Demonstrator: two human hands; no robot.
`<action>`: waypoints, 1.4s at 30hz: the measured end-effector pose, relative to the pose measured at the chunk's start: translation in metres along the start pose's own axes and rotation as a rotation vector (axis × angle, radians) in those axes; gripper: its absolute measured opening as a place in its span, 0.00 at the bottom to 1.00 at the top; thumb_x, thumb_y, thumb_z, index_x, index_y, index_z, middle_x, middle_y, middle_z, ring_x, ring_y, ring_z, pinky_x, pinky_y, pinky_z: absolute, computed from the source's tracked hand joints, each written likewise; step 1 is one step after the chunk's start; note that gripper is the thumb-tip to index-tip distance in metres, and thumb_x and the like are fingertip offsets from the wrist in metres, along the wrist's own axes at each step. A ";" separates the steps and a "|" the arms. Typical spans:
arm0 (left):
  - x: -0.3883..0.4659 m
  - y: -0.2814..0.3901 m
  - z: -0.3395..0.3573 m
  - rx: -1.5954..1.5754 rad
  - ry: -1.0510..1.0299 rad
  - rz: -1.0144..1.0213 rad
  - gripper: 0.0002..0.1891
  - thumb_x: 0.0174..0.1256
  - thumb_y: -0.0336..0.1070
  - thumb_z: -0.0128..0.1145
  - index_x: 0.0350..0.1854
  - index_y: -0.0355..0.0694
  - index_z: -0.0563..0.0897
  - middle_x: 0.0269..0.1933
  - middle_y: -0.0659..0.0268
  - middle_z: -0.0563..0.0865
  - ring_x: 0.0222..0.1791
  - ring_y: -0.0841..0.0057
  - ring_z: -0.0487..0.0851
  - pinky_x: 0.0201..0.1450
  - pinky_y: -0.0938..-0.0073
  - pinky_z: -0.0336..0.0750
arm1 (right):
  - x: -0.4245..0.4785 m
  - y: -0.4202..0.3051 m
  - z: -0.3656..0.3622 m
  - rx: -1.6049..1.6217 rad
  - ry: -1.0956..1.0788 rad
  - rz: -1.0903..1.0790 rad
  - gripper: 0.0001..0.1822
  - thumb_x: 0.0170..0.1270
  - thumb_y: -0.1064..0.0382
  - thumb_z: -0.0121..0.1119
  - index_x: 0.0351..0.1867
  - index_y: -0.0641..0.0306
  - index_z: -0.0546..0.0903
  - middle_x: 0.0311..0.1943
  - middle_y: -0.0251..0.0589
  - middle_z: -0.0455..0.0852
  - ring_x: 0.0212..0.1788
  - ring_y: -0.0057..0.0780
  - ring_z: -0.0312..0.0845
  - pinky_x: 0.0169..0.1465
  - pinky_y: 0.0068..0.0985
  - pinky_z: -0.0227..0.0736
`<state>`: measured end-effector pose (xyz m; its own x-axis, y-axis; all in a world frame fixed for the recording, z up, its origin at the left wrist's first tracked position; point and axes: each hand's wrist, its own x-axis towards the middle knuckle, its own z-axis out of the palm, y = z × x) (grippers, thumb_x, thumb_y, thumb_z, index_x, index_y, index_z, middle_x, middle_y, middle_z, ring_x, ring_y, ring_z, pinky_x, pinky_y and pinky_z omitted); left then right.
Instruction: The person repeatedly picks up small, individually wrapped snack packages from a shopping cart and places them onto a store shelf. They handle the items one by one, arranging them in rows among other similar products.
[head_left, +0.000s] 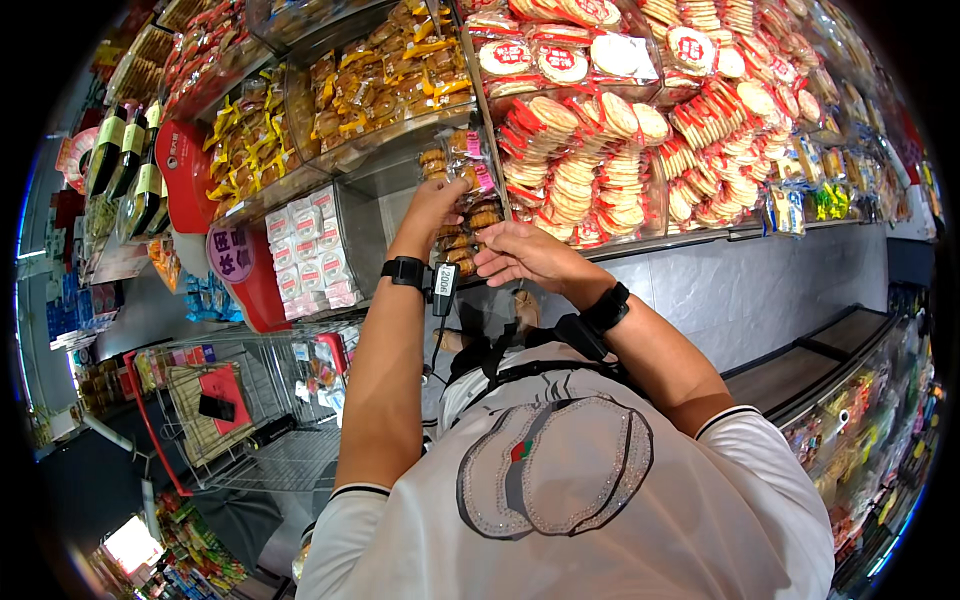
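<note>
My left hand (437, 212) reaches into a narrow section of the snack bin, its fingers on packets of small brown cakes or biscuits (454, 241); whether it grips one is hidden. Beside it, my right hand (517, 255) hovers over the front edge of that section, fingers spread and palm turned towards the packets. Clear packs with pink labels (472, 144) lie just beyond my left hand. Both wrists wear black straps with small devices.
Red-wrapped round crackers (570, 191) fill bins on the right. Yellow-wrapped snacks (390, 64) and stacked white boxes (307, 247) are on the left. A wire shopping cart (262, 457) stands lower left, holding a phone (217, 407) on a red item. A low dark shelf (817, 356) is at right.
</note>
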<state>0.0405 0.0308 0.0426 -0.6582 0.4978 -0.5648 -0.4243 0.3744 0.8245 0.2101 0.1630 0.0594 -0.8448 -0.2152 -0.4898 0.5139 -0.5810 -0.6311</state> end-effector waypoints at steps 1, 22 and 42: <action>0.002 0.000 0.001 0.003 -0.007 -0.009 0.16 0.65 0.51 0.64 0.37 0.42 0.81 0.28 0.74 0.78 0.30 0.83 0.79 0.32 0.80 0.75 | 0.000 -0.001 -0.001 -0.003 0.004 0.003 0.19 0.74 0.54 0.57 0.56 0.64 0.71 0.44 0.43 0.83 0.44 0.32 0.84 0.47 0.31 0.82; 0.033 -0.034 0.015 0.615 0.349 0.418 0.25 0.67 0.52 0.63 0.42 0.27 0.80 0.31 0.56 0.84 0.33 0.66 0.83 0.38 0.62 0.77 | 0.012 0.002 0.004 -0.031 -0.001 0.034 0.18 0.75 0.56 0.55 0.57 0.66 0.72 0.44 0.45 0.84 0.43 0.31 0.84 0.47 0.29 0.83; 0.074 0.025 -0.007 0.675 0.319 0.176 0.34 0.68 0.63 0.49 0.37 0.26 0.85 0.40 0.38 0.86 0.45 0.44 0.84 0.50 0.54 0.75 | 0.008 0.001 0.012 -0.125 0.078 -0.029 0.22 0.74 0.59 0.53 0.63 0.69 0.67 0.45 0.46 0.82 0.44 0.31 0.83 0.47 0.28 0.82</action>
<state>-0.0232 0.0712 0.0222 -0.8722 0.3823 -0.3052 0.1074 0.7583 0.6430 0.2024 0.1514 0.0618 -0.8482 -0.1350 -0.5122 0.5077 -0.4830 -0.7134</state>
